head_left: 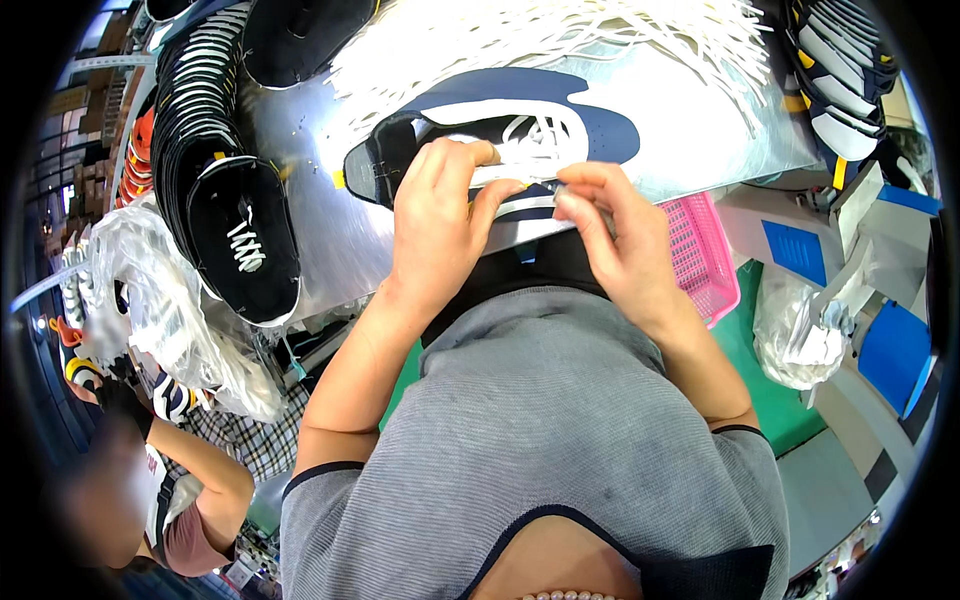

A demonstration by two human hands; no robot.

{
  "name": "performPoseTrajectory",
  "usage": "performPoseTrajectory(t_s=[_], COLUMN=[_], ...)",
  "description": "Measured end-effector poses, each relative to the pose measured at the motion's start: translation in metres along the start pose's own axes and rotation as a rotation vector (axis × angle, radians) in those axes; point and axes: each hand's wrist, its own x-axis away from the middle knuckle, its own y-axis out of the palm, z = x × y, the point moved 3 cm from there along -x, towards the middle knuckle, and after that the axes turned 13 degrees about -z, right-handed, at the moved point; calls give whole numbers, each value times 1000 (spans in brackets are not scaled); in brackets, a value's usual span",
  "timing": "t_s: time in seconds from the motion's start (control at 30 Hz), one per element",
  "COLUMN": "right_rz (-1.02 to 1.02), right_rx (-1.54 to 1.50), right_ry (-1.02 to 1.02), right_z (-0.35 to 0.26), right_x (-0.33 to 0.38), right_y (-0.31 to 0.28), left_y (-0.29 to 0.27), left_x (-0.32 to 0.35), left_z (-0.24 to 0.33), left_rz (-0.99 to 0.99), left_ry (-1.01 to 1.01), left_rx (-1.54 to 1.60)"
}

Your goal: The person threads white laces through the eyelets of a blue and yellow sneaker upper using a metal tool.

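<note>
A navy and white shoe upper lies on its side on the metal table, its toe to the right and its dark lined heel to the left. White laces cross its opening. My left hand is closed in a pinch on the near edge of the upper, thumb and forefinger beside the eyelet row. Just right of it, my right hand pinches thumb against forefinger at the same near edge. Whatever small thing sits between those fingertips is too small to name.
Loose white laces spread across the metal table's far side. Stacked dark shoe uppers stand left, more uppers far right. A pink basket sits below the table's right edge. At lower left another person is nearby.
</note>
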Motion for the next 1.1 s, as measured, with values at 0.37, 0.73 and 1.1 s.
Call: performPoseTrajectory(t_s=[0.37, 0.73, 1.1], right_rz=[-70, -45, -176], right_rx=[55, 19, 176], right_ry=[132, 216, 223], right_z=[-7, -3, -30], right_x=[0, -15, -8], right_y=[-1, 11, -45], left_y=[2, 8, 0], left_x=[6, 13, 27], left_z=[-3, -5, -18], left_rz=[56, 26, 57], left_ry=[60, 189, 301], left_rx=[8, 61, 63])
